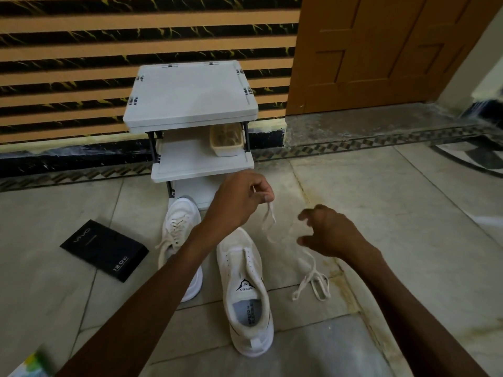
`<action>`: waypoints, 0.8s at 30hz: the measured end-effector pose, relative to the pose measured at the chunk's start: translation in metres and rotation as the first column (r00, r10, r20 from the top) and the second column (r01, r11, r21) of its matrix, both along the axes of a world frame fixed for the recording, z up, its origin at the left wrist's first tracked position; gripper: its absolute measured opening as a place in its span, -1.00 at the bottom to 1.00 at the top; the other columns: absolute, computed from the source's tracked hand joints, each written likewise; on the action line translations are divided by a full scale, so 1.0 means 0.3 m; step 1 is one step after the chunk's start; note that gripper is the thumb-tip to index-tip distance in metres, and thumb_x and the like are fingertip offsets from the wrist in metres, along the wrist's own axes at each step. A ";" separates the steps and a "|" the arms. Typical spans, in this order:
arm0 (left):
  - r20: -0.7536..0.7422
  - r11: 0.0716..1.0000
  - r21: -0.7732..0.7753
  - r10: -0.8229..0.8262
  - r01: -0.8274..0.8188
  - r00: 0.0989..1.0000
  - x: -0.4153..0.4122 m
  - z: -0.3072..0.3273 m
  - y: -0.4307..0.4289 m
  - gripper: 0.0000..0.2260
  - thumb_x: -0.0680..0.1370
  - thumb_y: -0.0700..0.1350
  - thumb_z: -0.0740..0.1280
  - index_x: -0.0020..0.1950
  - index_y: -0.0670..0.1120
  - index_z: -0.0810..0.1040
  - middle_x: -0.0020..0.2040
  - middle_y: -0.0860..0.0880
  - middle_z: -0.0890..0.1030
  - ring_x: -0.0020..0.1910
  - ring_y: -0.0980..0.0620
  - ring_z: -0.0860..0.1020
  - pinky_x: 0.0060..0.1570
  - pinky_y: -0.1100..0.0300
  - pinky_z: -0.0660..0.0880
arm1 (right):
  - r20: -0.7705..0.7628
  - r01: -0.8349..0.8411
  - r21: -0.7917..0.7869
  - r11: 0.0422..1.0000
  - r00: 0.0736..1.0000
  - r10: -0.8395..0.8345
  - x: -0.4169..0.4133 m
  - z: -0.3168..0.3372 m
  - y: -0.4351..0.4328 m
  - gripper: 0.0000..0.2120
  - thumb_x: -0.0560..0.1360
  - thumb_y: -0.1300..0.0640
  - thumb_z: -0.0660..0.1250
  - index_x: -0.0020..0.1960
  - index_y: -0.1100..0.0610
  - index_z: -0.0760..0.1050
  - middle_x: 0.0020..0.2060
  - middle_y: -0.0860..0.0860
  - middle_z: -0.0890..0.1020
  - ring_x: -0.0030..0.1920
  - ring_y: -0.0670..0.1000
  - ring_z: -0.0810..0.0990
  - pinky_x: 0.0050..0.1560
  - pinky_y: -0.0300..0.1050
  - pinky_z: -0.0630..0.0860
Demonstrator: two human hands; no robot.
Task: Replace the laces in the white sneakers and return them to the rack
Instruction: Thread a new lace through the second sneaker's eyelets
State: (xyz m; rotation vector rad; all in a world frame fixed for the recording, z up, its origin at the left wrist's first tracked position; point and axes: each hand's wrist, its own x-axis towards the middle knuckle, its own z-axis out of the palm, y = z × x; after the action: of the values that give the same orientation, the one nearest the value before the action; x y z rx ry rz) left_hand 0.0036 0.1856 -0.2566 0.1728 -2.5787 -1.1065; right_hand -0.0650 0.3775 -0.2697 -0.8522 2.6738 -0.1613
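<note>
Two white sneakers stand on the tiled floor before a white shoe rack (190, 115). The left sneaker (179, 229) still has its lace in. The right sneaker (246, 289) is unlaced, its tongue exposed. My left hand (239, 198) is raised above the right sneaker's toe and pinches one end of a white lace (268, 221), which hangs down. More white lace (313, 278) lies in a loose heap on the floor to the right of that sneaker. My right hand (326, 231) hovers over the heap, fingers spread and loosely curled, holding nothing.
A black flat box (104, 250) lies on the floor left of the sneakers. A small beige basket (226, 140) sits on the rack's middle shelf. A striped wall stands behind the rack and a wooden door (381, 50) at the right. A coloured object (30, 364) shows at the bottom left corner.
</note>
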 end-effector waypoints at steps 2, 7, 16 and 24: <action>0.008 0.999 0.025 0.020 -0.020 1.000 0.010 -0.023 -0.002 -0.84 0.43 -0.16 0.50 -0.27 0.10 0.64 -0.24 0.13 0.63 -0.22 0.11 0.55 -0.12 0.05 0.54 | 0.110 0.044 -0.390 0.920 0.994 -0.001 0.016 -0.005 -0.029 -0.61 0.45 0.01 0.46 0.25 0.03 0.52 0.13 -0.07 0.60 -0.15 -0.09 0.63 -0.09 -0.22 0.52; 0.018 0.987 0.059 0.149 -0.150 0.989 0.035 -0.056 -0.018 -0.90 0.42 -0.12 0.51 -0.24 0.08 0.67 -0.23 0.11 0.65 -0.25 0.13 0.55 -0.18 0.11 0.53 | 0.353 0.275 -0.747 0.605 0.936 0.010 0.076 -0.015 -0.131 -0.90 0.44 0.19 0.48 -0.06 0.16 0.64 -0.26 0.05 0.70 -0.36 0.00 0.68 -0.47 -0.26 0.48; 0.121 0.937 0.276 0.188 -0.215 0.975 0.117 -0.135 -0.061 -0.96 0.47 -0.11 0.47 -0.17 0.03 0.68 -0.26 0.13 0.67 -0.26 0.23 0.62 -0.16 0.30 0.53 | 0.369 0.301 -0.759 0.577 0.929 0.001 0.127 -0.134 -0.229 -0.96 0.45 0.22 0.42 -0.14 0.18 0.57 -0.34 0.03 0.69 -0.38 -0.04 0.68 -0.43 -0.27 0.51; 0.180 0.926 0.214 0.276 -0.311 0.944 0.158 -0.200 -0.083 -0.88 0.46 -0.09 0.48 -0.27 0.06 0.63 -0.39 0.19 0.60 -0.34 0.22 0.58 -0.18 0.21 0.54 | 0.519 0.425 -0.738 0.524 0.854 0.040 0.149 -0.212 -0.251 -0.93 0.51 0.23 0.39 -0.08 0.25 0.60 -0.29 0.11 0.69 -0.34 0.04 0.67 -0.30 -0.16 0.61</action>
State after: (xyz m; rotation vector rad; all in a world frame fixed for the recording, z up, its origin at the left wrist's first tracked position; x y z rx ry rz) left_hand 0.0511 0.1606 -0.3166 0.7010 -2.4248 -1.3245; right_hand -0.0204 0.3022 -0.3333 -0.5729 2.0838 -1.6164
